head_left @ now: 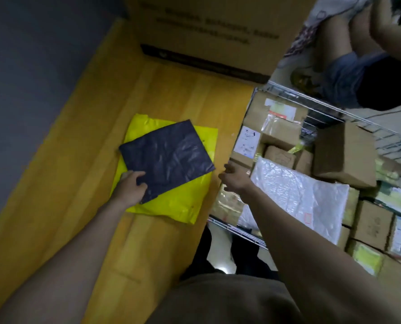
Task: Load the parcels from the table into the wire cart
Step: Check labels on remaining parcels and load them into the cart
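A flat dark blue plastic parcel (166, 155) lies on top of a yellow plastic parcel (178, 202) in the middle of the wooden table (78, 183). My left hand (131, 188) grips the blue parcel's near left corner, thumb on top. Just right of the parcels, at the table's right edge, my right hand (233, 177) hovers with relaxed fingers and holds nothing. To the right stands the wire cart (239, 230), filled with several cardboard boxes (344, 155) and a white bubble mailer (297, 197).
A large cardboard box (206, 26) stands at the table's far end. Another person (358, 54) sits on the floor beyond the cart. A grey wall runs along the table's left side.
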